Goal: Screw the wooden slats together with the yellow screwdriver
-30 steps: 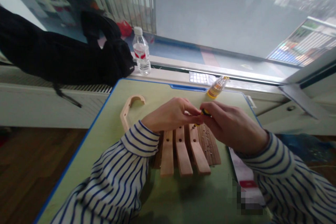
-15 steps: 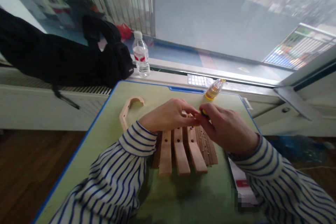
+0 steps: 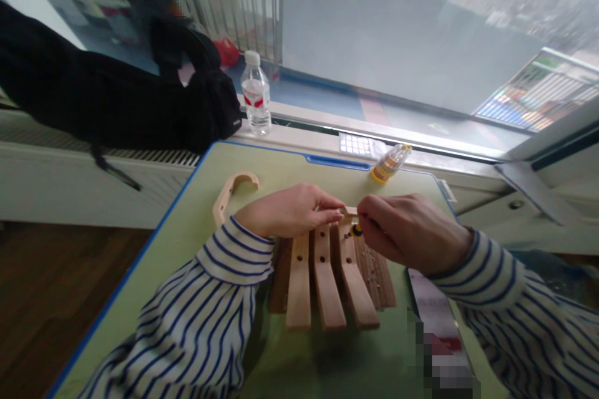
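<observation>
Three pale wooden hooks [image 3: 322, 280] with dark holes lie side by side on a brown wooden board [image 3: 379, 283]. Over their far ends is my left hand [image 3: 294, 209], its fingertips pinched at the curled end of the rightmost hook [image 3: 358, 293]. My right hand [image 3: 405, 230] is closed around a small screwdriver [image 3: 357, 230], of which only a yellow and black part shows. That part points toward a hole in the rightmost hook; whether it touches is unclear. Small metal bits dot the board's right side.
Another wooden hook [image 3: 225, 194] lies at the table's left. A glue-like yellow bottle [image 3: 391, 163] stands at the far edge, and a water bottle [image 3: 256, 96] on the sill beside a black bag [image 3: 140, 100]. A phone-like flat object [image 3: 437, 312] lies at right.
My hands have drawn apart, the right one moving right and down with the screwdriver toward the hook's hole. My left hand has shifted slightly left. The view has shifted a little.
</observation>
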`<state>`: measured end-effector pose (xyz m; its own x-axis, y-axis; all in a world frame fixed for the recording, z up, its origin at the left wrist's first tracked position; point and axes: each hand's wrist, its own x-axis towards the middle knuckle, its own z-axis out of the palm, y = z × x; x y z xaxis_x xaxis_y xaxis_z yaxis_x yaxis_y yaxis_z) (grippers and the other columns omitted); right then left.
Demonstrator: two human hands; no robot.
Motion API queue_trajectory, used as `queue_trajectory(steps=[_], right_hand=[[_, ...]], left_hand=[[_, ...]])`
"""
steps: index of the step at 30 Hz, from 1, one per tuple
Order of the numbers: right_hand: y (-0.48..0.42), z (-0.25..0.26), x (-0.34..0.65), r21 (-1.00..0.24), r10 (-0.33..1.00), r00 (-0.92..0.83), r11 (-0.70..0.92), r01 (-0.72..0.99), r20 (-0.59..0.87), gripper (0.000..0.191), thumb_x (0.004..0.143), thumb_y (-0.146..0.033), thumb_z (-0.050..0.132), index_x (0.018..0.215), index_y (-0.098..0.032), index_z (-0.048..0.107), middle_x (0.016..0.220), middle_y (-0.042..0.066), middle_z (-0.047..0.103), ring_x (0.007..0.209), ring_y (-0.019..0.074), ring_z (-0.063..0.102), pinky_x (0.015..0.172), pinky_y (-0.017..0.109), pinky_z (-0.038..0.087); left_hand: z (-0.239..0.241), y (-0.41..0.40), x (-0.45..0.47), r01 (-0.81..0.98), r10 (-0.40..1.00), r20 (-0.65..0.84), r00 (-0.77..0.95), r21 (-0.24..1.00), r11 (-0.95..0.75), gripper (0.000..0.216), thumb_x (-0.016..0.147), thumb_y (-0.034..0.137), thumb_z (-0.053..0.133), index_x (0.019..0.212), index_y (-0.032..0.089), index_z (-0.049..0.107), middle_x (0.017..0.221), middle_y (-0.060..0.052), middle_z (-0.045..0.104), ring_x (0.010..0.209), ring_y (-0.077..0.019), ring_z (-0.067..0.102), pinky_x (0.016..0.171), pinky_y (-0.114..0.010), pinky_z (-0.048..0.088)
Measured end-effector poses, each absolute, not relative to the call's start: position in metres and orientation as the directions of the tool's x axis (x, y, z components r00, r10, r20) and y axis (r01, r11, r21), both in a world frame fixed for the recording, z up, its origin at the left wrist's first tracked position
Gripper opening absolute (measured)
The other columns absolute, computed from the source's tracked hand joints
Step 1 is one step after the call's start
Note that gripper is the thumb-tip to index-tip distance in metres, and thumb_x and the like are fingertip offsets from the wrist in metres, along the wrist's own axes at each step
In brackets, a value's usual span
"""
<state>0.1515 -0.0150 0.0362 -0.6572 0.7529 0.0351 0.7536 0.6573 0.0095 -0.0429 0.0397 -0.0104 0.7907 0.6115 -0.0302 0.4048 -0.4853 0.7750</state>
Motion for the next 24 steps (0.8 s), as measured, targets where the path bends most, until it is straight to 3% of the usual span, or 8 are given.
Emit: queue_trajectory(steps=[8, 15, 20, 24], right_hand=[[-0.024, 0.022, 0.147, -0.023, 0.858, -0.504, 0.509, 0.861, 0.097, 0.016, 0.084, -0.029, 0.035, 0.073, -0.019, 0.042, 0.053, -0.003, 0.048, 0.043, 0.009, 0.042, 0.045, 0.026, 0.02], [-0.033, 0.013, 0.138, -0.008, 0.944, -0.261, 0.268, 0.963, 0.2, 0.018, 0.085, -0.031, 0.032, 0.072, -0.021, 0.039, 0.049, -0.003, 0.048, 0.038, 0.0096, 0.041, 0.045, 0.027, 0.016], [-0.033, 0.028, 0.144, 0.016, 0.939, -0.343, 0.343, 0.939, 0.034, 0.016, 0.084, -0.035, 0.033, 0.082, -0.02, 0.041, 0.054, -0.003, 0.05, 0.044, 0.0114, 0.044, 0.046, 0.026, 0.02], [-0.026, 0.042, 0.147, -0.002, 0.841, -0.538, 0.538, 0.843, -0.058, 0.011, 0.082, -0.027, 0.036, 0.083, -0.019, 0.043, 0.07, 0.002, 0.054, 0.061, 0.0133, 0.049, 0.053, 0.026, 0.029]], left_hand=[[-0.019, 0.046, -0.045, 0.373, 0.605, -0.018, 0.796, 0.803, -0.466, 0.03, 0.084, 0.032, 0.044, 0.105, 0.023, 0.063, 0.095, -0.001, 0.067, 0.081, -0.0148, 0.057, 0.071, -0.02, 0.037], [-0.019, 0.045, -0.044, 0.352, 0.625, -0.019, 0.781, 0.839, -0.414, 0.03, 0.082, 0.031, 0.047, 0.105, 0.022, 0.064, 0.096, -0.002, 0.067, 0.081, -0.0155, 0.057, 0.072, -0.021, 0.037], [-0.018, 0.044, -0.043, 0.373, 0.63, -0.032, 0.776, 0.828, -0.418, 0.031, 0.081, 0.033, 0.047, 0.104, 0.022, 0.064, 0.094, -0.001, 0.068, 0.079, -0.015, 0.057, 0.07, -0.021, 0.037], [-0.017, 0.043, -0.044, 0.364, 0.635, -0.018, 0.772, 0.832, -0.419, 0.03, 0.08, 0.033, 0.048, 0.101, 0.02, 0.066, 0.083, -0.001, 0.068, 0.073, -0.0143, 0.056, 0.066, -0.02, 0.036]])
